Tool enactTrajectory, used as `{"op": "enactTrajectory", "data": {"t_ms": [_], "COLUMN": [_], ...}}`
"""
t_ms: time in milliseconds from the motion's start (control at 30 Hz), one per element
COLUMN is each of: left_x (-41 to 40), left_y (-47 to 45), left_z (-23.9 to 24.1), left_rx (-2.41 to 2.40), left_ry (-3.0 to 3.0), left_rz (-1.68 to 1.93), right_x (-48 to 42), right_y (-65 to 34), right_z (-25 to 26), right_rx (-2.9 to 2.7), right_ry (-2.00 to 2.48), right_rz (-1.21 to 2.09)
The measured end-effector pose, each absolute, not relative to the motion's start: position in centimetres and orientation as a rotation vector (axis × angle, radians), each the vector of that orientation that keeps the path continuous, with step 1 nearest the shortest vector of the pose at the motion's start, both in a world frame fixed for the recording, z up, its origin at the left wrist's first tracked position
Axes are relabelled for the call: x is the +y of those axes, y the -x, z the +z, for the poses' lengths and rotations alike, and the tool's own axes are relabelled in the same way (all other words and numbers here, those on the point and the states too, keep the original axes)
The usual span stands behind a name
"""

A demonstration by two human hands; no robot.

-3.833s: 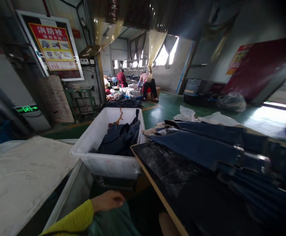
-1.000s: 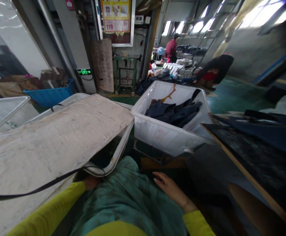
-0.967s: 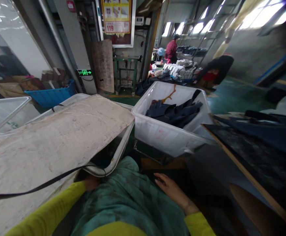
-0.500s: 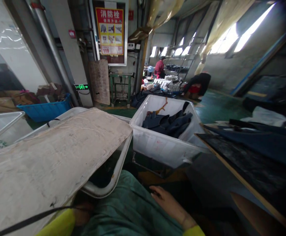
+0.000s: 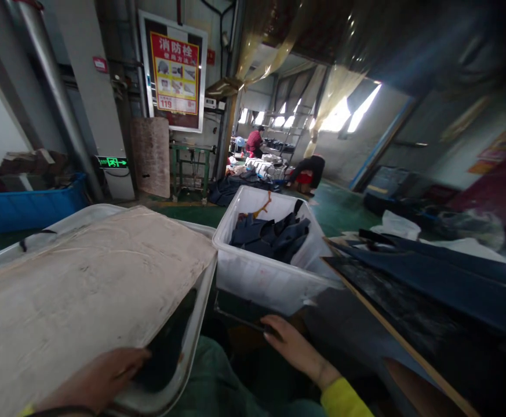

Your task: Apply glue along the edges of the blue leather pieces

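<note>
At the lower left, my left hand [image 5: 100, 373] lies over the near right edge of a pale, worn board [image 5: 83, 284], fingers stretched out and slightly blurred. I cannot tell whether it presses on the board. The board rests across a white plastic bin [image 5: 196, 330], whose dark inside shows at the corner. My right hand [image 5: 291, 347] hangs low in front of a second white bin [image 5: 270, 278], fingers loosely bent and apart, with no held thing visible. Dark blue cloth pieces [image 5: 270, 234] lie in that second bin. My knees in green cloth are below.
Dark blue fabric [image 5: 435, 278] is stacked on a wood-edged table [image 5: 383, 307] at right. A blue tub [image 5: 31, 200] with bundles stands at left. Near the wall are a green metal stand [image 5: 189, 168] and an upright board [image 5: 150, 156]. Two people work in the background.
My view has turned right. My left hand has come up from beside my lap onto the board's edge. The right hand stays low near the second bin.
</note>
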State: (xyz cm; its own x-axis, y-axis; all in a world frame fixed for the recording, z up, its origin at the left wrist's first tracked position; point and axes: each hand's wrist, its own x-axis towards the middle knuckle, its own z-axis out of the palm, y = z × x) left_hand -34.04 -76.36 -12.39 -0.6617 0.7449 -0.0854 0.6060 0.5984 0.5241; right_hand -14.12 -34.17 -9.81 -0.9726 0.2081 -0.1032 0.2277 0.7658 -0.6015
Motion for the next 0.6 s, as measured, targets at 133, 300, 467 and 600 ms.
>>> {"op": "enactTrajectory", "data": {"t_ms": [133,300,467,600], "left_x": [-70.1,-61.2,-59.5,-60.4], "left_y": [38.9,40.3,39.9,41.0], "left_z": [-12.9,-16.7,-19.3,-20.3], "left_rx": [2.682,2.804,2.987,2.95], "left_ry": [-1.201,-1.167,-1.115,-1.15], "left_rz": [0.515,0.244,0.166,0.345], "right_x": [-30.9,-27.3,-24.0,-22.4], "right_y": [18.0,22.9,25.4,25.5], "right_z": [-7.2,-4.4,-5.7,-7.1], "right_rx": [3.138,3.255,3.163,3.099], "right_ry": [-0.446,-0.606,-0.796,-0.967], "right_rz": [-0.782,-0.301,-0.155,-0.085]}}
